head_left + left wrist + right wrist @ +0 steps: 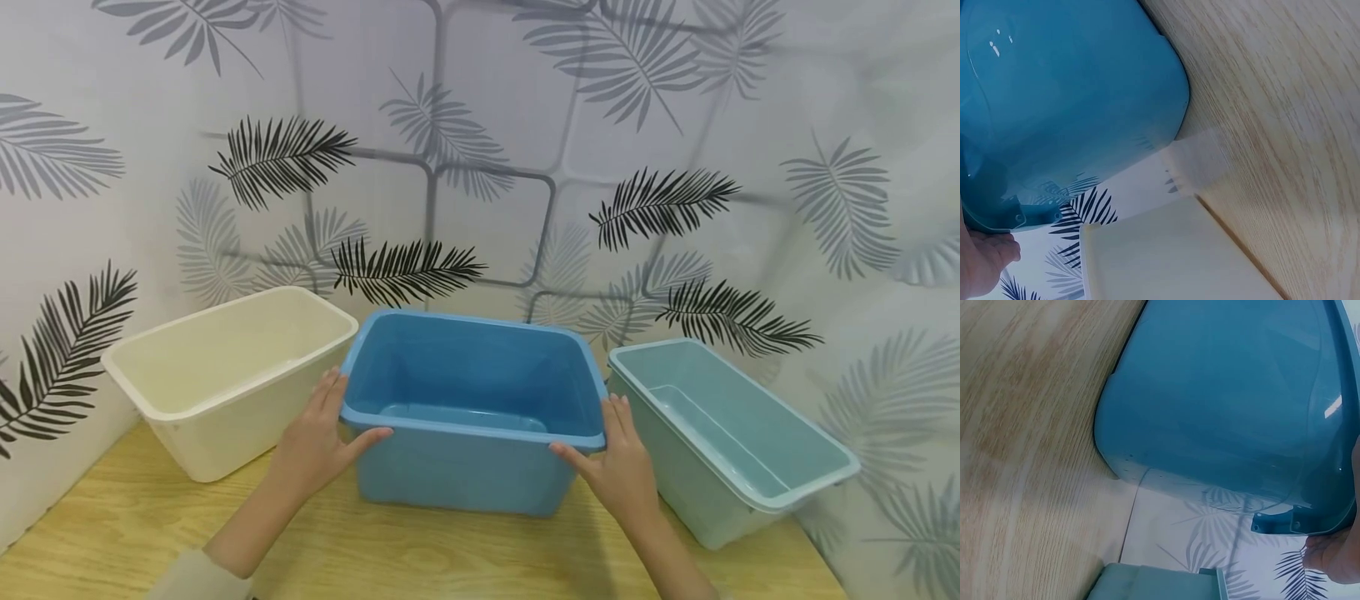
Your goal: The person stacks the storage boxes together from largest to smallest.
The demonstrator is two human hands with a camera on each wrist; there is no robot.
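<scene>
A blue plastic bin (480, 475) stands open and empty on the wooden table (420, 550). My left hand (330, 425) lies flat against its left wall, fingers straight and thumb stretched under the front rim. My right hand (611, 442) mirrors this on the right wall, with its thumb under the rim. The left wrist view shows the blue bin (1066, 94) from below its rim, with the left hand (985, 262) at the corner. In the right wrist view the blue bin (1222, 394) fills the frame and the right hand (1335, 556) sits at the edge.
A cream bin (225, 408) stands close on the left and a pale teal bin (720, 467) on the right, both empty. A leaf-patterned wall (480, 167) rises right behind them. Cream bin (1166, 256) and teal bin (1154, 584) also show in the wrist views.
</scene>
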